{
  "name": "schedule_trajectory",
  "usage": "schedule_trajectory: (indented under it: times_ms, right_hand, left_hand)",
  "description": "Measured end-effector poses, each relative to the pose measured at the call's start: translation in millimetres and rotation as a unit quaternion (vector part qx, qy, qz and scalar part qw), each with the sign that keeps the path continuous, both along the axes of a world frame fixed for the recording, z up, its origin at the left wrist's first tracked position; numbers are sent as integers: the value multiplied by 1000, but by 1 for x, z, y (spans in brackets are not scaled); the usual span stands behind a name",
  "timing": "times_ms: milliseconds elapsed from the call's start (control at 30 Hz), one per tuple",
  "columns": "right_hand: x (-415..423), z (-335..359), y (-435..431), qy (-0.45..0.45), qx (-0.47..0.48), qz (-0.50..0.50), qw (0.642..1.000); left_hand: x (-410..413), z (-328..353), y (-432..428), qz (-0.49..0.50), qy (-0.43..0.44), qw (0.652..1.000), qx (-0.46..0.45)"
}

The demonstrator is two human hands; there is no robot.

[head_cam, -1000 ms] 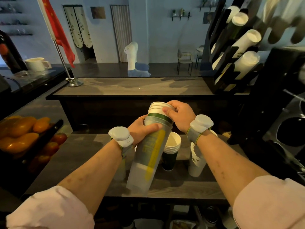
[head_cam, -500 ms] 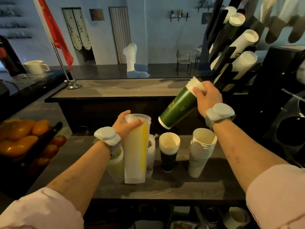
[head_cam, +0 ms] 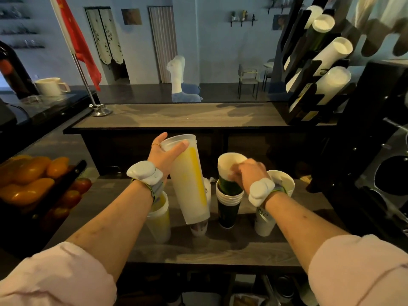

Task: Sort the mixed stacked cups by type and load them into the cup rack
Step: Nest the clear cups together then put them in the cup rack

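Note:
My left hand (head_cam: pixel 164 154) grips the rim of a tall frosted plastic cup stack with a yellow stripe (head_cam: pixel 190 182), tilted and lifted off the counter. My right hand (head_cam: pixel 249 175) holds green paper cups (head_cam: pixel 229 173) by the rim, their base sunk into the dark green cup stack (head_cam: pixel 227 209) standing on the counter. A white paper cup stack (head_cam: pixel 268 219) stands right of it, partly behind my right wrist. A short plastic cup with yellow (head_cam: pixel 160 219) stands under my left wrist. The black cup rack (head_cam: pixel 309 85) at the upper right holds white cup stacks in slanted slots.
A basket of oranges and tomatoes (head_cam: pixel 33 184) sits at the left. A flag on a metal stand (head_cam: pixel 97 109) is on the raised bar top (head_cam: pixel 176 117). A black machine (head_cam: pixel 379 151) fills the right side. A white mug (head_cam: pixel 50 86) rests far left.
My right hand has carried the green cups down from mid-air onto the dark green stack. My left hand has tilted and raised the plastic stack.

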State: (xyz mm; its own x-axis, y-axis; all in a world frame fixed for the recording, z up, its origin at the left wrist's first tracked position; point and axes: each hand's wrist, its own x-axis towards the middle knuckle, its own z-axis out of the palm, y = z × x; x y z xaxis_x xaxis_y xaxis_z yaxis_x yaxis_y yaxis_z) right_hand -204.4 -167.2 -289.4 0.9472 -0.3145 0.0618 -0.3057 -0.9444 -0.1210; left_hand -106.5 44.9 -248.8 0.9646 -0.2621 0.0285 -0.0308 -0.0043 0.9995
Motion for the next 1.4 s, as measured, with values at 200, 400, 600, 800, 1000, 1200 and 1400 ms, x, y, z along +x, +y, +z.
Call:
schedule_trajectory:
  times_ms: [200,400,600,800,1000,1200,1400]
  right_hand:
    - [7,-28,6,219,1,3,976]
    - [14,11,25,-76,206,4,976]
    - [35,58,107,-121,397,167,894]
    - [59,39,152,-100,388,184,898]
    - [70,9,166,-43,363,155,918]
    - [67,-1,166,-54,324,107,938]
    - [63,-15,172,6,286,103,953]
  left_hand:
    - [3,0,2,-12,-5,1000,-13]
    - [9,3,15,23,-52,998,-15]
    - [7,25,45,78,-161,983,-31]
    - [14,8,87,82,-219,971,51]
    - [19,-30,102,68,-212,970,101]
    - [24,-50,104,27,-189,975,112]
    - [26,-83,117,-36,-153,966,207]
